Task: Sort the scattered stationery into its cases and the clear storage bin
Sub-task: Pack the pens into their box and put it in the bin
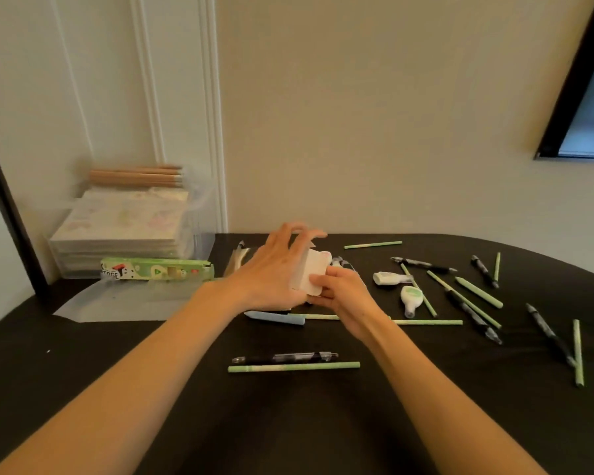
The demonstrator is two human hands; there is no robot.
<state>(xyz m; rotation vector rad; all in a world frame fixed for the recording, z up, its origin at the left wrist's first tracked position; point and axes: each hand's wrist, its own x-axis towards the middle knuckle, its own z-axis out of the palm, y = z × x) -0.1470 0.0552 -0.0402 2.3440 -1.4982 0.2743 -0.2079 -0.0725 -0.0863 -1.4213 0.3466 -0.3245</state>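
Note:
Both hands meet at the middle of the dark table (pixel 83 389) around a small white card box (pixel 311 274). My left hand (pixel 271 272) curls over its left side and top. My right hand (pixel 343 293) pinches its lower right corner. Several green pencils lie scattered, one (pixel 294 367) near me beside a black pen (pixel 285 357). A blue crayon-like stick (pixel 275 318) lies under my hands. Two white correction-tape dispensers (pixel 391 278) (pixel 410 299) lie to the right. The clear storage bin (pixel 127 231) at the back left holds flat packs with wooden pencils (pixel 136 174) on top.
A green printed pencil case (pixel 156 270) leans in front of the bin, with a clear lid or sheet (pixel 117 303) flat before it. More black pens (pixel 549 334) and green pencils (pixel 578 353) spread to the right. A wall is right behind the table.

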